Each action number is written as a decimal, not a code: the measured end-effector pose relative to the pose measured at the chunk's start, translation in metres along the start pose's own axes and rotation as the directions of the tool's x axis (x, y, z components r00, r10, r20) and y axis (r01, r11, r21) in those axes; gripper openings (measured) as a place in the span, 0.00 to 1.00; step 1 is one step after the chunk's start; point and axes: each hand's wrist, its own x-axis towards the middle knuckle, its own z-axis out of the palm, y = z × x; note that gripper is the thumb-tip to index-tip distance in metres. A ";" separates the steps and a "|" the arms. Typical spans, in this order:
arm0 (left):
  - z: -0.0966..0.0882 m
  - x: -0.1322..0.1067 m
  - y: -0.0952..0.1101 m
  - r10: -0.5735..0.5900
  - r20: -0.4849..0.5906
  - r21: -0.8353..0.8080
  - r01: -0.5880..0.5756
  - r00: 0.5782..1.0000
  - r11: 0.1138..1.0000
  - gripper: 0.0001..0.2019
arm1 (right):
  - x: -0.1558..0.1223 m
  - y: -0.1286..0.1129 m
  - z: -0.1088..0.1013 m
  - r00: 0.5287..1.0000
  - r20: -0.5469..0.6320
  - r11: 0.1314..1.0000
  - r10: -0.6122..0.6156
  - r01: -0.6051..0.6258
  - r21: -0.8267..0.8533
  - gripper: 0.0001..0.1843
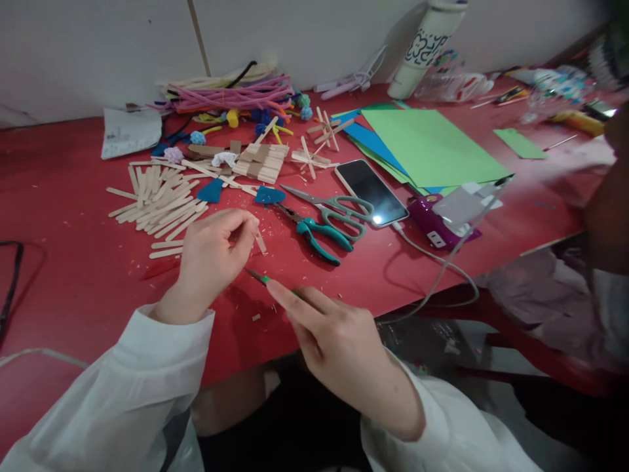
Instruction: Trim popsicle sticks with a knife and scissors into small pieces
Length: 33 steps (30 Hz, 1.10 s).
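My left hand point(219, 252) is closed in a pinch on a short piece of craft stick point(261, 243), which points down past the fingertips. In my right hand point(339, 341) is a thin craft knife point(257, 276) with a bit of green near its dark blade. The blade's tip lies just below and right of my left fingers, apart from the stick piece. Most of the knife's handle is hidden in my palm. Small wood chips lie on the red table point(63, 275) around both hands. Behind my left hand is a pile of craft sticks point(162, 200).
Teal pliers point(322, 239) and grey scissors point(334, 213) lie beyond my right hand. A phone point(372, 193) is plugged into a white cable near a purple device point(432, 219). Coloured paper point(432, 147), pipe cleaners point(230, 95) and a tumbler point(425, 52) stand farther back. A person sits at right.
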 end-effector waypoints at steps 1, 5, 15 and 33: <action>0.001 0.000 -0.002 -0.028 -0.001 -0.015 0.028 1.000 1.000 0.09 | -0.002 0.001 -0.001 1.000 -0.010 1.000 0.011 -0.010 0.011 0.25; 0.005 0.002 -0.013 -0.253 -0.042 -0.225 0.237 0.967 0.945 0.10 | -0.003 0.011 -0.006 0.973 -0.167 0.987 0.162 -0.162 0.010 0.22; 0.004 0.010 -0.022 -0.504 0.102 -0.590 0.460 0.857 0.663 0.09 | 0.044 0.025 0.018 0.973 -0.011 0.971 0.230 -0.231 -0.068 0.27; -0.019 0.043 0.006 -0.503 -0.021 -0.622 0.382 0.864 0.683 0.14 | 0.145 0.030 0.001 0.996 0.035 0.980 -0.078 0.070 0.187 0.18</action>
